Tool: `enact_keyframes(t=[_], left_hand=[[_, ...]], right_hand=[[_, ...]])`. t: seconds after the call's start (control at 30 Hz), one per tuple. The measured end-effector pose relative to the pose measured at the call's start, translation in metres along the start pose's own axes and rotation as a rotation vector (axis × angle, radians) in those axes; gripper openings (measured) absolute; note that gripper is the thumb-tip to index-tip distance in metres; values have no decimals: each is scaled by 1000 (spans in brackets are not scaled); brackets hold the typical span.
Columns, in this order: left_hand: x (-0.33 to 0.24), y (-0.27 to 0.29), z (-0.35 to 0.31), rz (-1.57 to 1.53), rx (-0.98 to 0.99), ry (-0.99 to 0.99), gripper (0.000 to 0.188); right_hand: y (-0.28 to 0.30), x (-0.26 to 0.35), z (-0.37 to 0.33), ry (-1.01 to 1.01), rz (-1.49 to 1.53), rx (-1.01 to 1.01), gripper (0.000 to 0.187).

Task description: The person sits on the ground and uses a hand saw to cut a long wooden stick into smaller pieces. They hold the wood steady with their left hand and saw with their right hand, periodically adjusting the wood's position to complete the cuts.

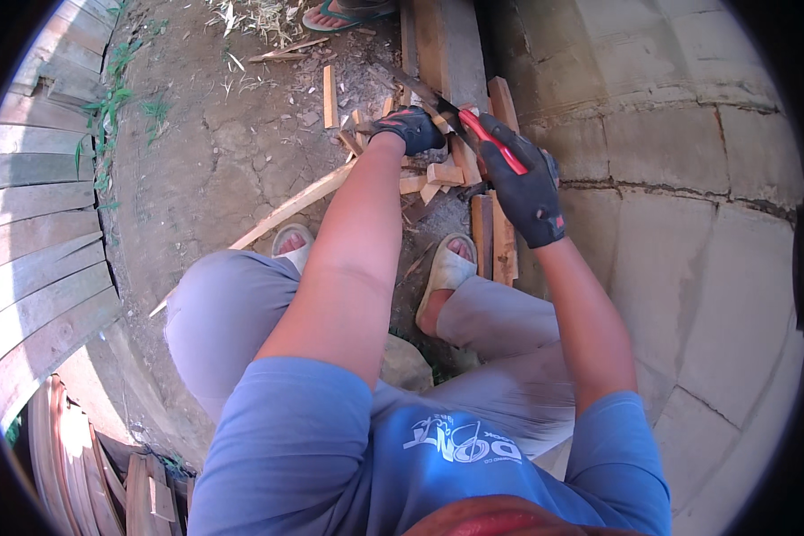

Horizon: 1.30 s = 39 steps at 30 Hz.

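Observation:
My right hand (525, 179), in a dark glove, is closed round the red handle (493, 140) of a handsaw. The saw's dark blade (417, 87) points away to the upper left, past my left hand. My left hand (409, 129), gloved too, is closed on a piece of wood (439, 118) close beside the blade; its fingertips are partly hidden. Just below the hands lie small cut wood blocks (445, 174). A long thin wood strip (286, 210) slants from near my left hand down past my left knee.
A thick wooden beam (464, 54) runs away from me at the top. Short boards (493, 237) stand by my right foot, beside a concrete block wall (661, 152). Wooden planks (40, 188) line the left. Another person's sandalled foot (339, 16) shows at the top.

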<state>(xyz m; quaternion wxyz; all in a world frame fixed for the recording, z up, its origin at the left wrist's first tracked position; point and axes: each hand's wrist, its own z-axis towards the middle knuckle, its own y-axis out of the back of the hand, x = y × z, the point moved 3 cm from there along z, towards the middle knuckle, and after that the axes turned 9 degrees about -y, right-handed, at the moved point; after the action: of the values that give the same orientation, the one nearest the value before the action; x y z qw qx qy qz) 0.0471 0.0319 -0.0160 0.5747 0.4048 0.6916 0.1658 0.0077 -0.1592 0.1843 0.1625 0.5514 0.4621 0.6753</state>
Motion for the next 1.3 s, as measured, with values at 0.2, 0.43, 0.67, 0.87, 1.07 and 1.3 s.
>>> enact_keyframes(t=[0.2,0.43,0.67,0.87,1.07,1.3], left_hand=[[-29,-20,-25,222,-391,184,43],[-32,-17,-25,206,-441,278,41],[-32,-16,-27,229,-394,276,45],[-34,-14,-27,225,-349,306,46],[-36,-9,-24,209,-329,309,48],[-28,-11,-25,213,-380,283,48]], right_hand=[[-11,-8,-1,-60,54,-47,38],[-15,-5,-3,-13,-1,-10,41],[-22,-18,-24,30,77,-19,43],[-21,-30,-31,-50,199,9,46],[-31,-44,-39,-61,272,-15,49],[-22,-23,-33,-62,173,-24,51]])
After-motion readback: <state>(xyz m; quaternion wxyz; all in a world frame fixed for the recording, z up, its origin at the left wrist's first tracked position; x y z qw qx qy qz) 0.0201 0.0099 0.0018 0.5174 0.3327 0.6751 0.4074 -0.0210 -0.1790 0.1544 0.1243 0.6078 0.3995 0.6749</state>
